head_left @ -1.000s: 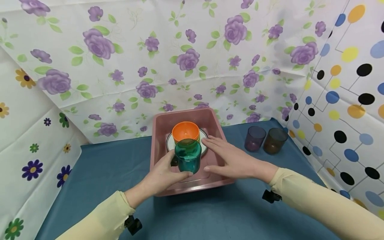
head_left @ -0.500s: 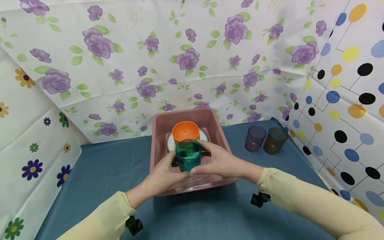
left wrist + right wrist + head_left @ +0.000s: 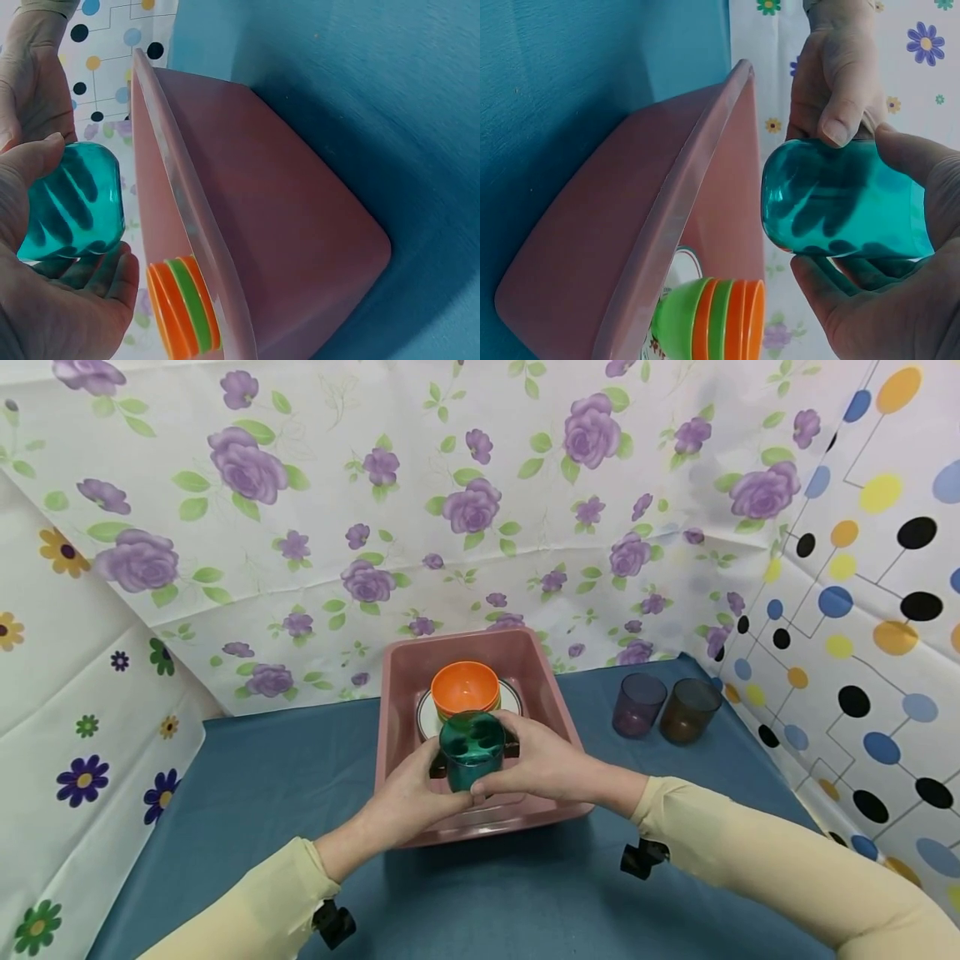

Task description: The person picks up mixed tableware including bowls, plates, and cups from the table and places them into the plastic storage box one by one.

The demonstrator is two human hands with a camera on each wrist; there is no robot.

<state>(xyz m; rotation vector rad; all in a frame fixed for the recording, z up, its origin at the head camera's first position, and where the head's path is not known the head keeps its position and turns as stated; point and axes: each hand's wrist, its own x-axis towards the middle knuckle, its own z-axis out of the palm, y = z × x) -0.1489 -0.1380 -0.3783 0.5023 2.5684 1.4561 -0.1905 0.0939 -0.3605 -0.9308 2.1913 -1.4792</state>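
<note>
A clear teal cup (image 3: 472,762) is held upright between both hands, raised over the front part of a pink basin (image 3: 491,833). My left hand (image 3: 408,795) grips its left side, thumb at the near face and fingers round the far side. From the right, my right hand (image 3: 546,762) holds it too, the two thumbs almost meeting. In the right wrist view the fingers show dark through the teal cup (image 3: 840,199). Behind the cup, inside the basin, stacked orange and green bowls (image 3: 465,689) sit on a white dark-rimmed plate (image 3: 427,718), partly hidden.
Two more clear cups, one purple (image 3: 638,706) and one brown (image 3: 688,712), stand side by side at the back right of the blue-covered table (image 3: 285,760). Flowered sheeting (image 3: 315,510) rises behind the basin, and dotted sheeting (image 3: 862,643) stands at the right.
My right hand has moved left from beside the cup and now holds it together with the left hand. The cup has stayed nearly in place above the basin.
</note>
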